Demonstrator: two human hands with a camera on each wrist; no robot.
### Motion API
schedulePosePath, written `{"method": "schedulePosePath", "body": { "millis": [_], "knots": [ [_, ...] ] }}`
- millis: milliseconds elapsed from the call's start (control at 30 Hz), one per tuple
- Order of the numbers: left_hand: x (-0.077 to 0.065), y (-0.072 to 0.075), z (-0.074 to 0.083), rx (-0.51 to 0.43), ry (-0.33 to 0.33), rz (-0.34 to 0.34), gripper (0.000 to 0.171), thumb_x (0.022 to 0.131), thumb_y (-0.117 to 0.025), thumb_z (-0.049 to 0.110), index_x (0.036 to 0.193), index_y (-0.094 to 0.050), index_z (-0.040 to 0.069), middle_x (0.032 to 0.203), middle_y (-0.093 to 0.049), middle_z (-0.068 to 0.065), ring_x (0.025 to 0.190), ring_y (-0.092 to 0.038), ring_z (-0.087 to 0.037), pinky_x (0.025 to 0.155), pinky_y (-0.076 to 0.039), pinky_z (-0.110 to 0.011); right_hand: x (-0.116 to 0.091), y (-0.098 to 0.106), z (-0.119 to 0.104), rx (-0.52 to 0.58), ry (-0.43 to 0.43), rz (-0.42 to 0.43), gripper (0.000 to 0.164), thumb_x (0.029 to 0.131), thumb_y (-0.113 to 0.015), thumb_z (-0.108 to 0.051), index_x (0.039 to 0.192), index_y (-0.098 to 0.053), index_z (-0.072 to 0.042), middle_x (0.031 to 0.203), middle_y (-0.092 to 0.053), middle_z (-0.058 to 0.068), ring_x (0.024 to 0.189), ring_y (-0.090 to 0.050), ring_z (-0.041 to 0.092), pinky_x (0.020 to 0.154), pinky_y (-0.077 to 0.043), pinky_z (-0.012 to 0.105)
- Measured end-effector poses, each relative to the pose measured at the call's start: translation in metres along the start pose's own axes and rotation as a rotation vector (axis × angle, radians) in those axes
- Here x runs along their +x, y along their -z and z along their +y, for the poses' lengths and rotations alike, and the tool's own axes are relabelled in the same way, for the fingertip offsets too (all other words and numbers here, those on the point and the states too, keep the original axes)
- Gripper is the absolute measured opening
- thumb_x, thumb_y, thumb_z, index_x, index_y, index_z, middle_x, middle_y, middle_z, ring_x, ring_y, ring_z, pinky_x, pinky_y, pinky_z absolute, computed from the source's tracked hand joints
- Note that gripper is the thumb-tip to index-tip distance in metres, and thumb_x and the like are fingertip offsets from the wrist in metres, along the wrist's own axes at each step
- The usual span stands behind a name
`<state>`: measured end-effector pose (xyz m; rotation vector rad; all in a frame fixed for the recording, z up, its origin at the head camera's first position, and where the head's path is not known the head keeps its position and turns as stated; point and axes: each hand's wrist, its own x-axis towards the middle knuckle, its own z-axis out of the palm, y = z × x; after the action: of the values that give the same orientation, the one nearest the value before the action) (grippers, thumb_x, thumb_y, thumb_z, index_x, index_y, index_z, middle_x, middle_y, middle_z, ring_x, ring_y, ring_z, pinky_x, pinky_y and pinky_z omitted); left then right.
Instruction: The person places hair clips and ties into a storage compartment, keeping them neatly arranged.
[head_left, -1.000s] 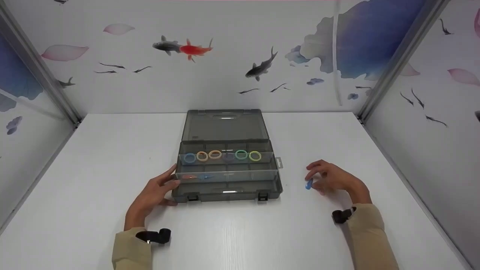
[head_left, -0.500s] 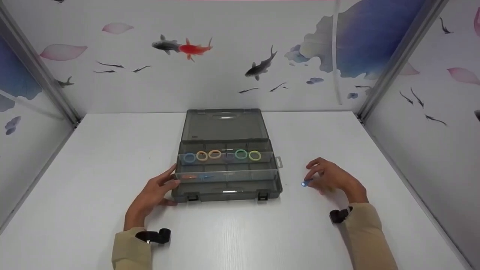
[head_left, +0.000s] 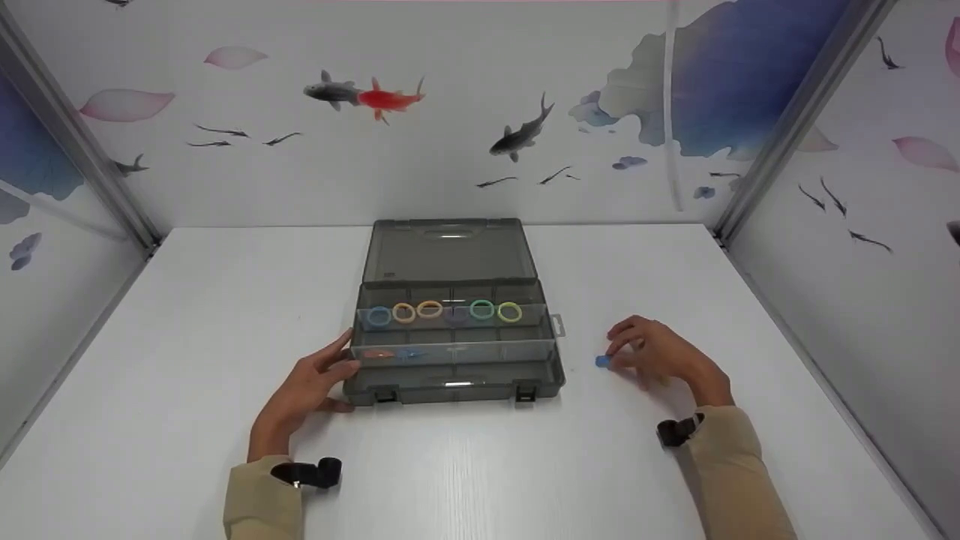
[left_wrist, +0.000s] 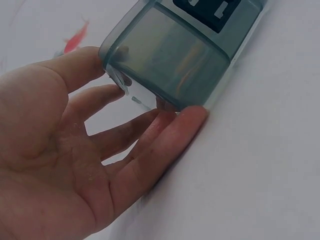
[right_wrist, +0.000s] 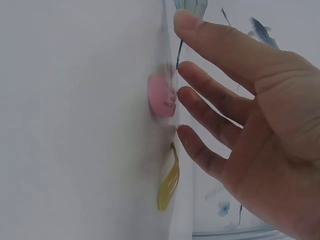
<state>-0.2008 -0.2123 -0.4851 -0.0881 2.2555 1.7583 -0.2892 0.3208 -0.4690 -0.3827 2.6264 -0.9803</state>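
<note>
A grey translucent storage box [head_left: 456,373] stands with its lid [head_left: 451,255] raised at the back. At the box's left front corner, my left hand [head_left: 304,386] grips the side, its thumb near the rim and fingers lower down. Right of the box, my right hand [head_left: 656,351] pinches a small blue piece [head_left: 602,361] between thumb and forefinger, low over the table; its exact kind is too small to tell. Beneath this hand lie a rounded pink piece [right_wrist: 161,96] and a yellow teardrop-shaped piece [right_wrist: 169,182], mostly hidden in the head view.
Several coloured rings, among them a green ring [head_left: 482,310] and a yellow ring [head_left: 510,312], line the box's back row. An orange piece [head_left: 379,354] and a blue piece [head_left: 411,353] lie in the middle row. Printed walls enclose the white table [head_left: 465,480].
My right hand has shifted slightly left with the small blue piece, which has turned in the fingers. The left hand and the box have stayed still.
</note>
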Motion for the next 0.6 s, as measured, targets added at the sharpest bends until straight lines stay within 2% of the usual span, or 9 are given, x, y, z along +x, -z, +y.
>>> {"method": "schedulePosePath", "body": {
  "millis": [200, 367, 600],
  "knots": [
    [0.000, 0.000, -0.001, 0.008, -0.002, 0.003, 0.067, 0.104, -0.056, 0.026, 0.161, -0.022, 0.029, 0.164, -0.026, -0.021, 0.148, -0.032, -0.045, 0.081, -0.063, -0.042, -0.001, 0.006, -0.015, 0.008, 0.111, 0.049, 0.019, 0.092, -0.074, -0.027, 0.106, -0.077, -0.015, 0.138, -0.056, 0.011, 0.125, -0.053, 0.037, 0.104, -0.047, 0.054],
    [-0.001, 0.000, -0.001, 0.007, -0.009, 0.001, 0.066, 0.104, -0.055, 0.025, 0.161, -0.022, 0.028, 0.164, -0.026, -0.021, 0.147, -0.034, -0.045, 0.081, -0.063, -0.042, -0.003, 0.007, -0.034, -0.007, 0.214, 0.120, 0.015, 0.090, -0.076, -0.023, 0.103, -0.077, -0.016, 0.134, -0.060, 0.012, 0.127, -0.053, 0.033, 0.104, -0.046, 0.053],
    [-0.002, 0.000, -0.002, 0.022, -0.026, 0.005, 0.066, 0.104, -0.055, 0.028, 0.161, -0.022, 0.029, 0.165, -0.024, -0.019, 0.146, -0.036, -0.042, 0.081, -0.063, -0.041, -0.004, 0.003, -0.060, 0.045, 0.300, 0.216, 0.014, 0.089, -0.077, -0.021, 0.102, -0.078, -0.017, 0.130, -0.063, 0.009, 0.124, -0.056, 0.026, 0.099, -0.050, 0.050]
  ]
}}
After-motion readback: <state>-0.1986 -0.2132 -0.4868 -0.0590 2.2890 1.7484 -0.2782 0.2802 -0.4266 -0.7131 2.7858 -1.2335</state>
